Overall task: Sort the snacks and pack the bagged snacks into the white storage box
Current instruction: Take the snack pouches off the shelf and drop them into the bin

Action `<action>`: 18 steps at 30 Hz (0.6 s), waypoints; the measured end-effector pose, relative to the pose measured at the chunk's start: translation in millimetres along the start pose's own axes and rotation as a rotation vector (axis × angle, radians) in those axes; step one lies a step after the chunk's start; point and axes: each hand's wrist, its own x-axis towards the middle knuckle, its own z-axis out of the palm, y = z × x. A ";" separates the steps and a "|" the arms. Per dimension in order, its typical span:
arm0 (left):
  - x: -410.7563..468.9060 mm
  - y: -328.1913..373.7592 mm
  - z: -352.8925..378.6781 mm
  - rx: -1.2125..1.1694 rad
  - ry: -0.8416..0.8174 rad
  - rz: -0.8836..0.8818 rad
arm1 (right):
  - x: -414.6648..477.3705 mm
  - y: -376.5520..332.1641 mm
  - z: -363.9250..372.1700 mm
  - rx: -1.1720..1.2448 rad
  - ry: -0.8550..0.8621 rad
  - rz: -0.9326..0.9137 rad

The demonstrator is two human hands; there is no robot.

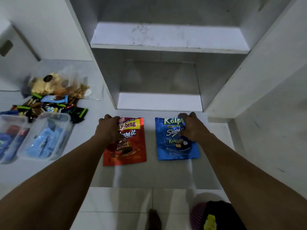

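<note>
A red Beng-beng snack bag [131,146] lies flat on the white surface, and my left hand [110,128] rests on its upper left part, fingers curled over its edge. To its right lies a blue Kalpa snack bag [172,143]; my right hand [192,127] grips its upper right part. Both bags sit just in front of a white open-fronted storage box [159,102] with an inner shelf [166,37]. At the left, a pile of small wrapped snacks [49,105] lies loose beside a clear bag of nuts and crackers [66,85].
Two clear plastic tubs stand at the left edge: one with light blue packets [44,138], one with dark blue and red packets [11,136]. White panels rise on both sides. Below, tiled floor, my foot [154,219] and a purple and black object [212,216].
</note>
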 end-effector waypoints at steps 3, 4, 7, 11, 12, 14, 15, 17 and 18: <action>1.7 0.7 -4.0 -0.032 0.056 0.025 | -1.1 -1.5 -3.4 0.032 0.029 -0.038; 1.6 2.1 -6.8 -0.069 0.064 0.059 | -1.6 -1.6 -5.3 0.045 0.046 -0.047; -1.8 4.8 -19.9 -0.181 0.038 0.119 | -7.2 -3.1 -12.5 0.100 0.071 -0.069; -15.1 7.9 -47.5 -0.261 0.058 0.206 | -29.7 -14.3 -27.6 0.124 0.061 -0.046; -19.9 9.2 -56.3 -0.287 0.066 0.238 | -37.0 -17.1 -31.4 0.125 0.077 -0.041; -28.6 11.2 -73.2 -0.341 0.064 0.293 | -55.8 -22.5 -40.0 0.130 0.121 -0.029; -32.8 12.2 -81.8 -0.352 0.064 0.324 | -66.9 -25.0 -44.9 0.137 0.148 -0.016; -43.9 16.6 -98.8 -0.349 0.069 0.399 | -91.9 -28.7 -54.7 0.169 0.205 0.019; -50.6 20.6 -106.8 -0.349 0.074 0.435 | -106.5 -29.5 -59.3 0.182 0.231 0.044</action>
